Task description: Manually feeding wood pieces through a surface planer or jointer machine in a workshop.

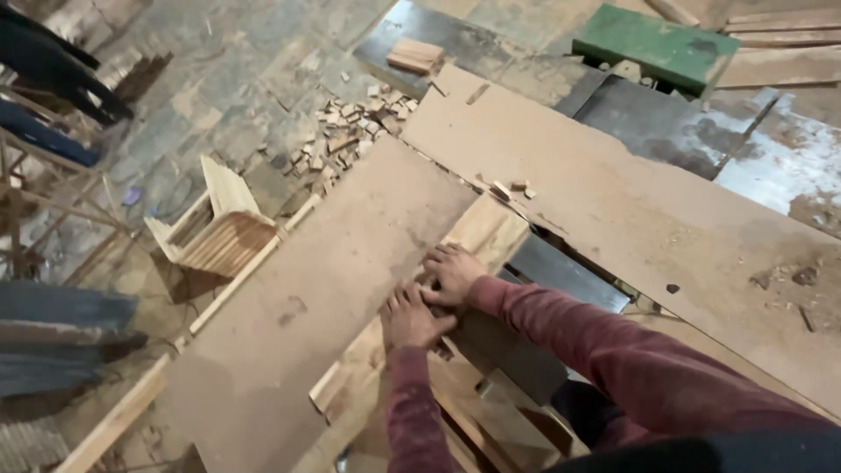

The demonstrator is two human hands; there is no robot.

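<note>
Two hands meet at centre: left hand [413, 317] and right hand [452, 273], fingers flat and spread, pressing a pale wood plank [477, 235] just right of a long brown board [324, 298]; no grip. Offcut pile [350, 140] on floor, far left.

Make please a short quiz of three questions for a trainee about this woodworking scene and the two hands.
1. True or false: both hands rest on wood at the edge of the long brown board.
2. Which lies on the floor past the board's far end? A) a pile of small wood offcuts B) a coil of rope C) a bucket
3. What colour are the person's sleeves?

Key
1. True: the left hand and right hand press side by side on a light wood piece.
2. A
3. Dark red.
</note>
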